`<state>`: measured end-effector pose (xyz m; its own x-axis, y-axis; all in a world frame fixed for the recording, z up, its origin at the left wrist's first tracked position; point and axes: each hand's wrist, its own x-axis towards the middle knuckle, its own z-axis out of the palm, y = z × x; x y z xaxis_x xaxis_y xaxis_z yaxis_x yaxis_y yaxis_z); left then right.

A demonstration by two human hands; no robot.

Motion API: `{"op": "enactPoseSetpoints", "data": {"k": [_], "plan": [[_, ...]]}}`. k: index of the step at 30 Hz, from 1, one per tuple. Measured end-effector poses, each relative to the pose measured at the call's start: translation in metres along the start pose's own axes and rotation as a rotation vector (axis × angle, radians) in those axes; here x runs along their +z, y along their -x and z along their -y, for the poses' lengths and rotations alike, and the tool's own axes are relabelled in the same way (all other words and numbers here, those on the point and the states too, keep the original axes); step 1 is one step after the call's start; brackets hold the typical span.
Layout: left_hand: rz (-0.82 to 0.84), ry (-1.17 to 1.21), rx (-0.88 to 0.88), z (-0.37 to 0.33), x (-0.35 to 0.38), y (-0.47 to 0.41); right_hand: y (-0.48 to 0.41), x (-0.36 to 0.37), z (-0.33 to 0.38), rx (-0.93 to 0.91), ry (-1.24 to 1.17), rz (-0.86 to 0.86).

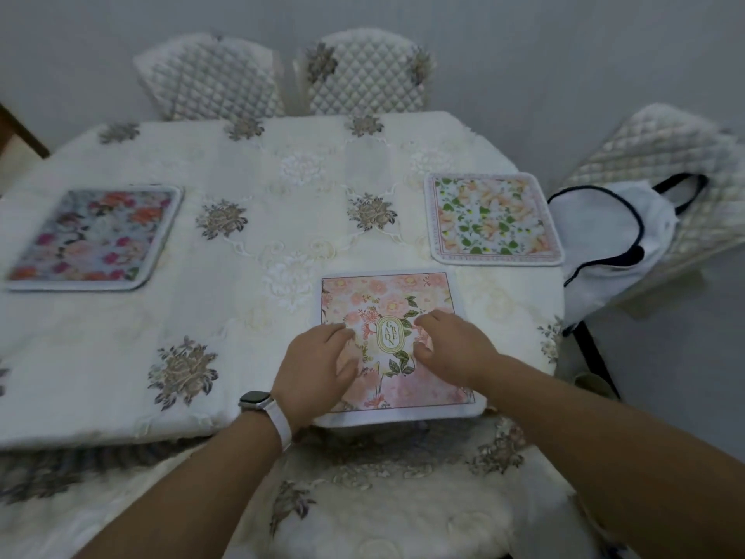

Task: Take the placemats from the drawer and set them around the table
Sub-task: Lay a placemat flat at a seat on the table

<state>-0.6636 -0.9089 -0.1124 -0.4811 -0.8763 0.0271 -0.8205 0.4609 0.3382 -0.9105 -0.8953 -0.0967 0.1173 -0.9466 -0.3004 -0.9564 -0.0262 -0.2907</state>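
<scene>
A fluffy cream chair seat (403,514) with embroidered grey flowers sits nearest, tucked against the table's near edge. Above it both forearms reach forward; the left wrist wears a watch (258,399) on a white band. The left hand (316,367) and right hand (453,344) rest palms down, fingers loosely curled, on a pink floral placemat (393,292) at the near edge, gripping nothing; its oval label reads "GARDEN". A dark floral placemat (94,238) lies at the left edge, a peach-and-green placemat (494,217) at the right edge, on the embroidered cream tablecloth (282,187).
</scene>
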Motion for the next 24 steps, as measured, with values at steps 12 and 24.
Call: {"op": "enactPoseSetpoints", "data": {"k": [12,24], "plan": [[-0.132,-0.275,-0.18,-0.041,-0.07,0.05,0.034,-0.067,0.045,-0.458,0.226,-0.09],[-0.296,-0.332,-0.489,-0.069,-0.094,0.158,0.046,-0.069,0.105,-0.819,0.245,-0.057]]}}
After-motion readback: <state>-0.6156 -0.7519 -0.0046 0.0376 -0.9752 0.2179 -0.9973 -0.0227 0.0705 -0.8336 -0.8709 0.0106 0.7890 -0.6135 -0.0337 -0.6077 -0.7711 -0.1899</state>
